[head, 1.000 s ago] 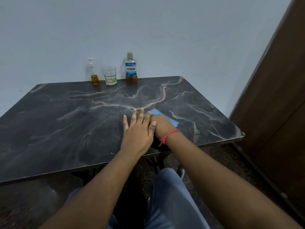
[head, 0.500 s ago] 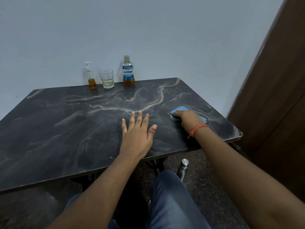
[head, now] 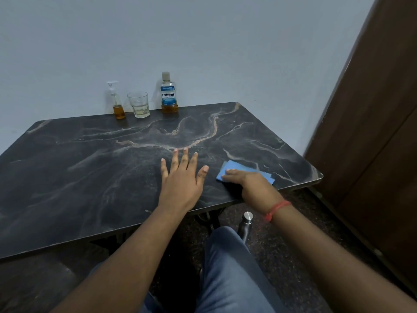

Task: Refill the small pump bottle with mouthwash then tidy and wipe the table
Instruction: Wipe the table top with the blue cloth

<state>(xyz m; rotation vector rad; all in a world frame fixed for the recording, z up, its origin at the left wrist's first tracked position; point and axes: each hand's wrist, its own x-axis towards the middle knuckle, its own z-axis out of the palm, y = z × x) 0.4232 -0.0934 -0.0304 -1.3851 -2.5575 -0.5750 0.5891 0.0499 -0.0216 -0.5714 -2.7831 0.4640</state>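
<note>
My right hand (head: 252, 184) presses flat on a blue cloth (head: 234, 169) near the front right corner of the dark marble table (head: 90, 166). My left hand (head: 181, 177) lies palm down on the table, fingers spread, holding nothing, just left of the cloth. Along the far edge by the wall stand the small pump bottle (head: 116, 102) with amber liquid in its bottom, a clear glass (head: 138, 104) and the mouthwash bottle (head: 168, 93) with a blue label.
A metal-capped dark bottle (head: 246, 224) stands on the floor under the table's front edge, beside my knee. A brown wooden door (head: 372, 132) rises to the right of the table. A pale wall runs behind the table.
My right hand slid the cloth from beside my left hand out to the right, then back a little to the left and nearer the front edge. My left hand stayed put.
</note>
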